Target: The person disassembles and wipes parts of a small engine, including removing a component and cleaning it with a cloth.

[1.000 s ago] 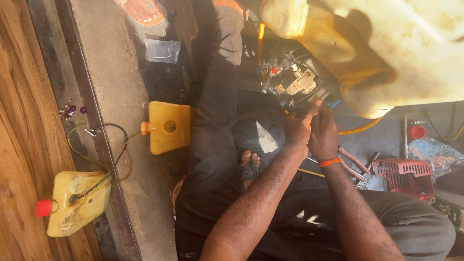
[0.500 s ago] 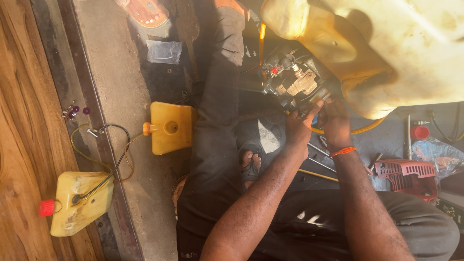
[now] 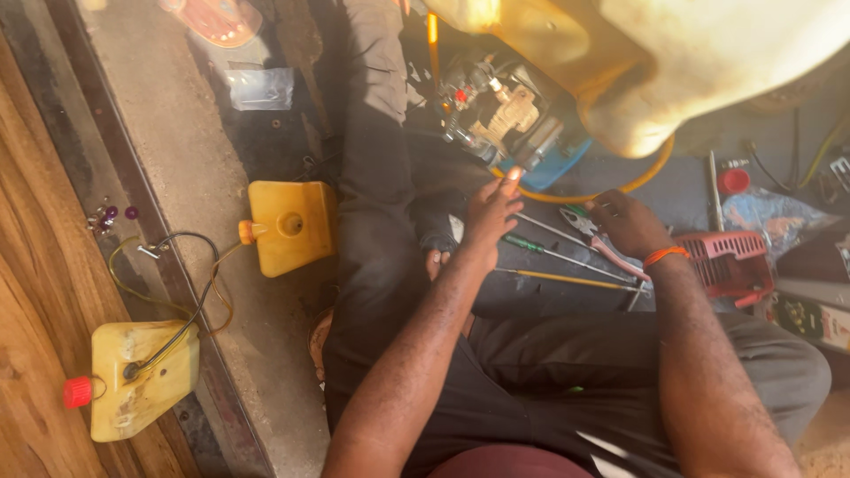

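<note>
Here, a small engine [image 3: 500, 119] with exposed metal parts is seen on the dark floor [image 3: 673, 190] beneath a large pale yellow tank [image 3: 708, 62], near the upper middle of the view. The left hand [image 3: 491, 212] is held just below the engine, fingers loosely open and grasping nothing, with the thumb raised towards it. The right hand [image 3: 624, 223] is lowered over a pair of pliers with pink handles [image 3: 602, 243]; the fingers are curled down upon them, though whether a grip is closed cannot be told. Beside the pliers, a green-handled screwdriver [image 3: 540, 250] and a thin yellow rod [image 3: 567, 280] are laid on the floor across the person's lap. The step in hand is judged to be tool selection. A firm hold on the pliers would be called for before anything is brought to the engine. Further out, a red slotted cover [image 3: 735, 265] lies to the right, and two small yellow fuel tanks [image 3: 292, 226] [image 3: 142, 376] rest by the concrete ledge [image 3: 177, 159] on the left.
</note>
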